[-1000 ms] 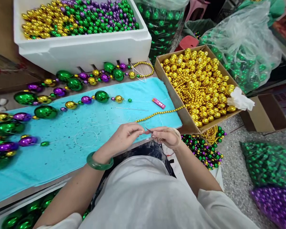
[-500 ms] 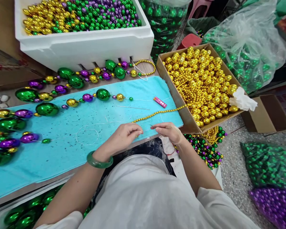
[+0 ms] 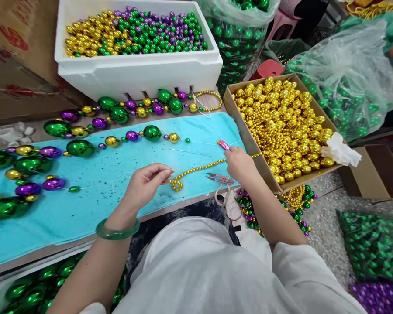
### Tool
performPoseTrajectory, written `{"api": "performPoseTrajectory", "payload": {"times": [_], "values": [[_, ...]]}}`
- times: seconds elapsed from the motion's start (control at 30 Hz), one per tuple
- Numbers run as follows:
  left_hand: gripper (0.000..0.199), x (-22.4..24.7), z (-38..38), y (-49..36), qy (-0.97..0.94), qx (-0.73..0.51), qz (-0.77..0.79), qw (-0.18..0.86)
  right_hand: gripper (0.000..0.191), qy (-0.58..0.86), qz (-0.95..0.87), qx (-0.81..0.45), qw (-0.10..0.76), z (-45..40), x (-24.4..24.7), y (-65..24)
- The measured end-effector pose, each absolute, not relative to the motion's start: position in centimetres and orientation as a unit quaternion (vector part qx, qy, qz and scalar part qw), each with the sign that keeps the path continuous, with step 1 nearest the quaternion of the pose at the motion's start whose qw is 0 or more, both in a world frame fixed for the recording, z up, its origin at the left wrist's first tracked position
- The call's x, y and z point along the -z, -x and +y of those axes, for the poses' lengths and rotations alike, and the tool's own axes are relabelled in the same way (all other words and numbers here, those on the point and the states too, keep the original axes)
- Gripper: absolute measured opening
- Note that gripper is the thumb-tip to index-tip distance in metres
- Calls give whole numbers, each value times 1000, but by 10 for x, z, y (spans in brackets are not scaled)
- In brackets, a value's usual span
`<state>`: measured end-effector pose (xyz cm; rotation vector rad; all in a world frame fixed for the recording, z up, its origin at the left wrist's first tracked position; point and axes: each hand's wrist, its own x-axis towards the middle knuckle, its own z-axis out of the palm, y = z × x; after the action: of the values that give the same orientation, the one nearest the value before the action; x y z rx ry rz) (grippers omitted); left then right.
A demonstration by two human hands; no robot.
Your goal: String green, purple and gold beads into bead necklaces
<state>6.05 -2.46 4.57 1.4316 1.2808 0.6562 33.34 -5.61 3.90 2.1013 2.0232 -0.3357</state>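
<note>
My left hand, with a green bangle at the wrist, pinches the thread end of a gold bead string. The string makes a small loop beside the fingertips, then runs right to the cardboard box. My right hand is closed around the near end of a small pink lighter lying on the blue cloth; its fingertips are partly hidden. Below that hand, small thread snips lie at the cloth's front edge. A long needle lies behind the gold string.
A cardboard box of gold beads stands at the right. Behind the cloth is a white foam box of gold, green and purple beads. Large-bead garlands spread over the left. Bags of green beads surround the table.
My right hand has moved up and right from the front edge to the lighter. My left hand has shifted left with the gold string's end, now looped. The snips have come into view on the cloth.
</note>
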Motion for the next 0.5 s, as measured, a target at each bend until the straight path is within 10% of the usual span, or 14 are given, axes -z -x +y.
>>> {"api": "performPoseTrajectory", "payload": {"times": [0.5], "values": [[23, -45, -20, -49, -574, -310, 537, 535, 27, -704, 686, 184, -17, -25, -15, -316]]}}
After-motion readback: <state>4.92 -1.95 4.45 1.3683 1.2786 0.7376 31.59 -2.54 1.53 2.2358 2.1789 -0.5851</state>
